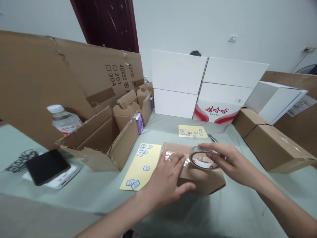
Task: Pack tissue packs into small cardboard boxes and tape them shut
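A small brown cardboard box (201, 178) lies on the green cloth in front of me. My left hand (167, 175) rests flat on its left part, fingers stretched over a shiny strip of clear tape (187, 162). In my right hand (229, 160) is a roll of clear tape (204, 164), gripped at its right side between thumb and fingers just over the box top. The strip runs from under my left fingers toward the roll. Left of the box lies a yellow sheet (133, 167) with several blue-edged stickers; part of it is hidden by my left hand.
Open cardboard boxes (123, 142) stand at the left beside a water bottle (64, 120). A phone (47, 166) lies on a white device (65, 178). Another yellow sheet (192, 131) and a pen (213, 138) lie behind. White boxes (178, 74) and a long brown box (274, 142) bound the back and right.
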`<state>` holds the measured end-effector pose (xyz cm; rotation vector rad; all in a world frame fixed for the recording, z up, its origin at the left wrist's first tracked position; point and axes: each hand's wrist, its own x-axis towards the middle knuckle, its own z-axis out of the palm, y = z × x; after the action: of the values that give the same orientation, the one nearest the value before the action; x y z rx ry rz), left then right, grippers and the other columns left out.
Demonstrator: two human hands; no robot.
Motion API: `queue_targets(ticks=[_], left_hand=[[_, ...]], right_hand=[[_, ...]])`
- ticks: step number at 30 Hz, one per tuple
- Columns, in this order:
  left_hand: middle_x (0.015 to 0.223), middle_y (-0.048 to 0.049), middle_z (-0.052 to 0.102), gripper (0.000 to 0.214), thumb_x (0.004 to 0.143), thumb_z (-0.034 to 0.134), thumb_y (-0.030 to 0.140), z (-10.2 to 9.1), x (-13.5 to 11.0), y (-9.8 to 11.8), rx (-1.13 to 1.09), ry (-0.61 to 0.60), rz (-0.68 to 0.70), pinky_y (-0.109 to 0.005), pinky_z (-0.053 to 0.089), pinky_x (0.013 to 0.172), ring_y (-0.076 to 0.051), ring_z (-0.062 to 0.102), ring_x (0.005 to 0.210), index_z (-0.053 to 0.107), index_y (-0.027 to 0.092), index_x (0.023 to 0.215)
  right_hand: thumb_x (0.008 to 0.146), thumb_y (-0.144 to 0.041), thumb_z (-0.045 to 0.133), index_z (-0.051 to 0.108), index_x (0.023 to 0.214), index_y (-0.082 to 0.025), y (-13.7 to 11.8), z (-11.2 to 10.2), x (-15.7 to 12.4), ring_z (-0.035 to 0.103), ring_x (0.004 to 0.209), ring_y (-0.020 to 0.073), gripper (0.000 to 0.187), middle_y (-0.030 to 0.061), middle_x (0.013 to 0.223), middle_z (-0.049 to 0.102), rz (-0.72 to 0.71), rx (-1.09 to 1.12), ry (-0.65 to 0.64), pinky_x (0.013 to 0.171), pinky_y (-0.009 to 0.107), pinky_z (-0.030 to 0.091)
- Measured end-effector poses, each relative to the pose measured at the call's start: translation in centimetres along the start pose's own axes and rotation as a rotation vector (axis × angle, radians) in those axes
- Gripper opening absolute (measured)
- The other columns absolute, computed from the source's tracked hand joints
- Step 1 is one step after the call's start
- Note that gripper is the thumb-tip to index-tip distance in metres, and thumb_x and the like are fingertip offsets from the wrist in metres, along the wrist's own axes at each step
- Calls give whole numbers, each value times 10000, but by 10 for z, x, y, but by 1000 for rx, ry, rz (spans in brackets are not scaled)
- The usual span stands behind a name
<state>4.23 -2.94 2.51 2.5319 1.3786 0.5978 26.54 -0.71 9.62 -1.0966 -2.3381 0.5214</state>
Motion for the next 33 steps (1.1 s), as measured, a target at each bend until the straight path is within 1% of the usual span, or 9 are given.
queue_targets(ticks=[4, 7, 9, 12, 17, 22, 26, 30, 33], left_hand=[[1278, -92, 661, 412, 982, 452, 403, -11, 24, 8, -235, 170, 75, -592, 210, 1183, -236, 587, 1209, 501, 208, 1341], [1107, -41, 731, 266, 991, 436, 302, -9, 36, 10, -340, 264, 133, -555, 245, 1177, -187, 660, 1034, 602, 234, 1188], [1075, -49, 737, 243, 974, 459, 279, -5, 37, 7, -394, 303, 99, -551, 272, 1165, -187, 671, 982, 619, 214, 1145], [1097, -60, 732, 239, 947, 498, 272, -1, 36, 0, -435, 328, 70, -550, 287, 1157, -206, 659, 1016, 636, 207, 1131], [1076, -80, 726, 237, 915, 553, 274, -1, 35, -6, -544, 363, 64, -428, 460, 1027, -228, 600, 1102, 682, 188, 1095], [1094, -93, 685, 216, 898, 602, 285, -3, 38, -3, -495, 448, 165, -452, 423, 1067, -248, 515, 1198, 714, 208, 1065], [1235, -115, 586, 212, 871, 654, 303, -7, 42, 2, -401, 474, 217, -490, 332, 1144, -275, 347, 1346, 741, 218, 1044], [1298, -105, 555, 194, 862, 668, 317, -10, 46, 5, -378, 465, 228, -508, 269, 1183, -275, 282, 1391, 750, 227, 1014], [1307, -100, 563, 202, 869, 661, 341, -12, 47, 5, -378, 437, 211, -516, 269, 1183, -277, 289, 1404, 744, 242, 1024]], right_hand=[[1020, -400, 361, 593, 1312, -251, 16, -11, 4, 677, 978, 196, 402, 70, 1136, 713, -5, 50, -49, 847, 329, 541], [1034, -446, 239, 645, 1231, -211, 78, -10, 5, 653, 1001, 208, 509, 79, 1055, 713, 212, -176, 179, 884, 360, 515], [988, -455, 409, 687, 1106, -134, 133, 2, 4, 634, 1031, 259, 441, 131, 1052, 698, 336, -270, 217, 901, 411, 502], [912, -414, 609, 664, 1065, -127, 203, 32, 1, 650, 935, 229, 330, 97, 1003, 681, 463, -363, 216, 844, 414, 529], [944, -352, 601, 616, 1111, -152, 255, 54, -1, 642, 909, 176, 261, 59, 1081, 643, 483, -427, 253, 797, 375, 553], [977, -386, 464, 599, 1087, -139, 242, 18, 5, 625, 940, 246, 302, 109, 1000, 625, 210, -366, 296, 841, 449, 534], [970, -386, 451, 555, 1247, -231, 186, -5, 16, 551, 1154, 280, 334, 130, 1226, 554, -31, -298, 202, 944, 458, 494], [977, -279, 435, 558, 1270, -283, 129, -9, 39, 541, 1139, 271, 318, 105, 1197, 552, -263, -293, 24, 937, 477, 495], [965, -227, 431, 548, 1307, -299, 109, -8, 52, 543, 1161, 269, 368, 97, 1223, 554, -356, -292, -80, 938, 478, 506]])
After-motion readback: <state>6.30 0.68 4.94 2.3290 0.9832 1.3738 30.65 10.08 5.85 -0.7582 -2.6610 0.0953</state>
